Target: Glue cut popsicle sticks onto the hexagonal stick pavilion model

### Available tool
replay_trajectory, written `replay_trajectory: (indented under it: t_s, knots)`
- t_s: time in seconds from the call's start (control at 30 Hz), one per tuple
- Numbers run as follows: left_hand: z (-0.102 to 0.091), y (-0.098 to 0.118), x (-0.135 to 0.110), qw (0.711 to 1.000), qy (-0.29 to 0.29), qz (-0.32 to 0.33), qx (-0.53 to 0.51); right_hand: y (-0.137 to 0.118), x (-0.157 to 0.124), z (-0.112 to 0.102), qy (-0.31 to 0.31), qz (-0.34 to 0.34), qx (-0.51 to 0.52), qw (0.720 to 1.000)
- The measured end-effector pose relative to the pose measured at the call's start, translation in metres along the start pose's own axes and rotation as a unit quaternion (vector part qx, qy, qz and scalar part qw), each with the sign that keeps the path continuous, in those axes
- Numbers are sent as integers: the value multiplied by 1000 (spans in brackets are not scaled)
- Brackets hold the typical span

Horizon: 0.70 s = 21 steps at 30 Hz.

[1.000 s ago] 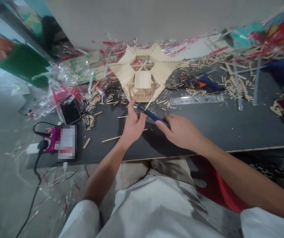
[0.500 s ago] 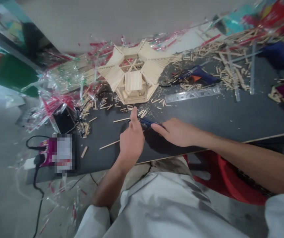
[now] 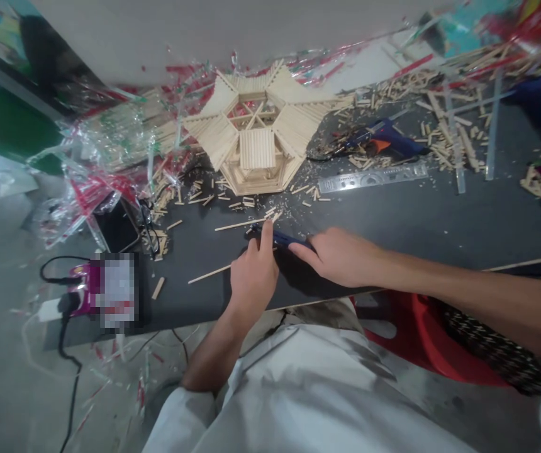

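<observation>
My right hand [image 3: 341, 255] is closed round a slim dark blue hand tool [image 3: 292, 239], thumb along its handle; blur and fingers hide its exact kind. The tool's far end lies at my left hand [image 3: 254, 274], whose index finger stretches forward while its other fingers curl. What those curled fingers grip, if anything, is hidden. One thin wooden stick [image 3: 209, 275] runs in under the left hand. Another wooden stick [image 3: 237, 225] lies just beyond, one end close to the left index fingertip. Behind them stands a star-shaped model built of wooden sticks [image 3: 257, 151].
Stick offcuts [image 3: 199, 195] lie round the model. To the right are a clear ruler [image 3: 374, 179], a blue glue gun [image 3: 395, 138] and glue sticks [image 3: 454, 145]. On the left sit plastic wrappers [image 3: 105, 145], a phone [image 3: 117, 226] and a purple power box [image 3: 84, 286] with cables.
The left index fingertip has come down and slightly right, and the tool's dark end now shows to the left of that finger. The right hand keeps its grip. The view has shifted slightly.
</observation>
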<state>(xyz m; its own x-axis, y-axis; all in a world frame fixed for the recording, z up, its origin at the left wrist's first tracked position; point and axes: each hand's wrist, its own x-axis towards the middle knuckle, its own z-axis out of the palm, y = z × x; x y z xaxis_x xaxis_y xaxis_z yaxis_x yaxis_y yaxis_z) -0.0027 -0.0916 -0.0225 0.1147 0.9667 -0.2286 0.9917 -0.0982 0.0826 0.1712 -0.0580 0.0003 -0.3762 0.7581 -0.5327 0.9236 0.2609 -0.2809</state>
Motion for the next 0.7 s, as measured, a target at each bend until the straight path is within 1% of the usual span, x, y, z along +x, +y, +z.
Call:
replay_trajectory:
  t_s: [0.23,0.43,0.7]
  knots:
    - [-1,5,-1,999,-16,-22,25,-5,0,-1,-3,-7,-14,1000]
    - [2,4,0,1000,-8,-22,20,-7,0,-1,-5,2,-7,1000]
    - [0,3,0,1000,1,-21,2,-5,1,7,21,-4,-25,999]
